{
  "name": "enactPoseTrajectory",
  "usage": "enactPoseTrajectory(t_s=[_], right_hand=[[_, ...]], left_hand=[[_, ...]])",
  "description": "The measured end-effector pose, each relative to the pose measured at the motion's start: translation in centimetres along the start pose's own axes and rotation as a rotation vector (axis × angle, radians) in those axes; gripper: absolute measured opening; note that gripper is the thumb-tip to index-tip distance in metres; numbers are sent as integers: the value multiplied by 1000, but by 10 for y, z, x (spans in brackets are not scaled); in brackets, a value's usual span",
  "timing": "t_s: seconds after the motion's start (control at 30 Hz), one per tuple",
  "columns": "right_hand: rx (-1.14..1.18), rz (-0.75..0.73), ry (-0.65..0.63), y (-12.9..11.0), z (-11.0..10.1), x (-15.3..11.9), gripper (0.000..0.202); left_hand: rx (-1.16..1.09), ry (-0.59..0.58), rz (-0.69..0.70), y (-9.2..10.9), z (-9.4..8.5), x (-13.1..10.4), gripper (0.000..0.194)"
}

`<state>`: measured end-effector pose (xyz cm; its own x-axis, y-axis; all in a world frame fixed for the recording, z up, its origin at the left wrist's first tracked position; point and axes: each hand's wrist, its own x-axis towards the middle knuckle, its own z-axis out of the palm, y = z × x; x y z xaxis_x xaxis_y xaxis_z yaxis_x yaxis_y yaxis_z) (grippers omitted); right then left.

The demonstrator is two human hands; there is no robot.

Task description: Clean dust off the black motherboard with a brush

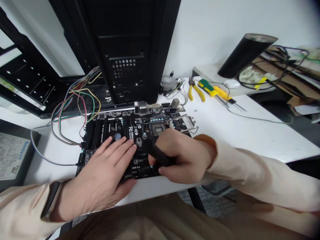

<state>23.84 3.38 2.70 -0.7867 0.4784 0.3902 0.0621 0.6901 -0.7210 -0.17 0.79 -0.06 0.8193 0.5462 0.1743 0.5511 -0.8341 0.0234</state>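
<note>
A black motherboard (132, 125) lies flat on the white table, with coloured wires attached at its left edge. My left hand (110, 166) rests palm down on its lower left part, fingers spread. My right hand (181, 155) is closed around a dark handle (158, 154) over the board's lower right; what its lower end touches is hidden by the hand. Just above the right hand the CPU socket (158, 130) shows, and its metal frame (186, 122) stands raised to the right.
Behind the board stands a black computer case (125, 40). A power supply (15, 155) sits at the left edge. Pliers (196, 91), screwdrivers (207, 87) and a cooler fan (168, 83) lie at the back right. A black cylinder (245, 55) stands farther right.
</note>
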Motion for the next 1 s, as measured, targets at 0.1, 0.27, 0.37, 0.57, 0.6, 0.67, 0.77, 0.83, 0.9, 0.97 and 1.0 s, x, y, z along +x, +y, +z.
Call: enactPoseTrajectory(t_s=[0.1,0.27,0.37,0.57,0.6,0.67,0.77,0.83,0.9,0.97,1.0], right_hand=[[-12,18,-32,0,-1,1,9],[127,114,110,-8,-5,0,8],[109,99,154,-7,-4,0,7],[38,49,125,-3,3,1,8],[30,42,122,-3,4,1,8],[19,32,109,-3,4,1,8],[17,30,85,-3,5,2,8],[9,33,72,-2,5,1,7],[-3,40,62,-2,6,1,7],[-2,46,58,-1,6,1,7],[1,50,57,0,6,1,7]], left_hand=[[8,-2,0,0,-1,0,52],[19,34,27,0,0,0,53],[23,29,28,0,1,0,53],[18,28,36,0,0,1,53],[17,23,33,-1,0,1,54],[15,20,34,-1,0,1,55],[18,30,35,-1,1,1,54],[18,27,27,-1,1,0,54],[14,11,19,-1,1,0,54],[11,-4,13,-1,1,-1,55],[10,-8,11,-1,1,-1,55]])
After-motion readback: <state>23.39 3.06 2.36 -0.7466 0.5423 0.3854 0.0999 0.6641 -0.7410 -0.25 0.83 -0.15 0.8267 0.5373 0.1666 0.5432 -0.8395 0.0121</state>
